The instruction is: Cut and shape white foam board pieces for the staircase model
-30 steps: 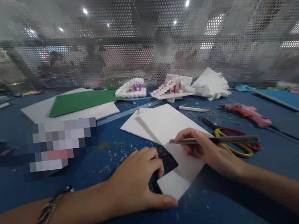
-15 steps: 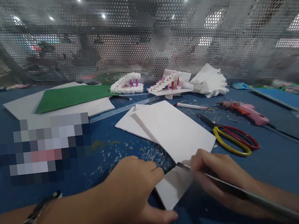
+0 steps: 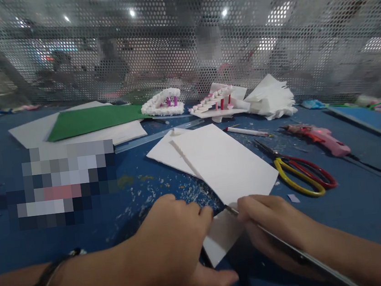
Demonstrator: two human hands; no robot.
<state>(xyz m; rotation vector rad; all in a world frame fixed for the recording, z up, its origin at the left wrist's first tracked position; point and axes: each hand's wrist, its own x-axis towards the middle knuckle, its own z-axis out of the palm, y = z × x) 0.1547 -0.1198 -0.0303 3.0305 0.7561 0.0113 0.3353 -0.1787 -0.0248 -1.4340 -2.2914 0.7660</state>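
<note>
The fingers of the right hand (image 3: 278, 230) are clenched around a slim metal knife (image 3: 305, 257), its tip at the near edge of a white foam sheet (image 3: 227, 164) lying on the blue bench (image 3: 355, 197). The left hand (image 3: 175, 248) presses palm-down on the sheet's near corner, gripping nothing. Scissors (image 3: 300, 174) and 1 pink glue gun (image 3: 317, 137) lie further right.

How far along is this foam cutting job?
Done: two small foam models stand at the back, and white shavings litter the blue table. In hand: the left hand presses a small white piece while the right hand holds a metal knife, tip where that piece meets the large white sheet. Left: that cut looks unfinished.
</note>
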